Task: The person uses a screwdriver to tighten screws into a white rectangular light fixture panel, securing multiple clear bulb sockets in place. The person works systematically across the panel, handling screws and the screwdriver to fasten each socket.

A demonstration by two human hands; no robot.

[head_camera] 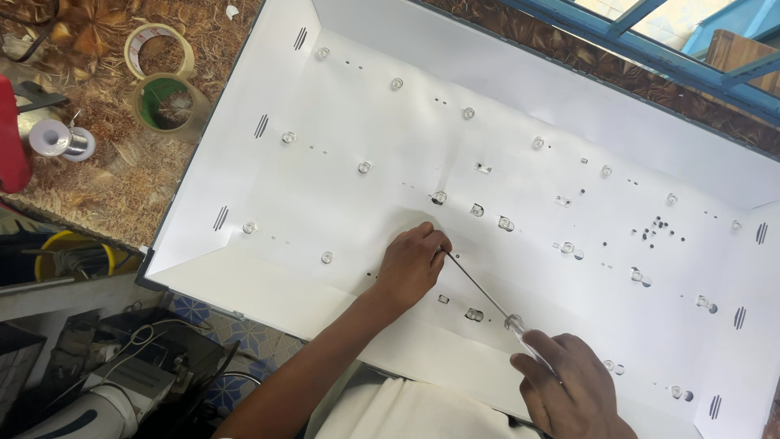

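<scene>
A large white backlight panel (520, 106) with sloped sides lies across the table, dotted with small clear lenses (364, 167) in rows. My left hand (413, 264) rests on the white reflector sheet near the panel's middle, fingers curled and pinching at the sheet. My right hand (569, 390), at the near edge, grips the clear handle of a long thin screwdriver (479, 286). Its shaft slants up and left, and the tip meets my left fingertips.
Two tape rolls (166, 81) and a spool of solder wire (58, 138) lie on the brown patterned table at the left. A red object (11, 138) stands at the far left edge. Cables and tools clutter the lower left below the table.
</scene>
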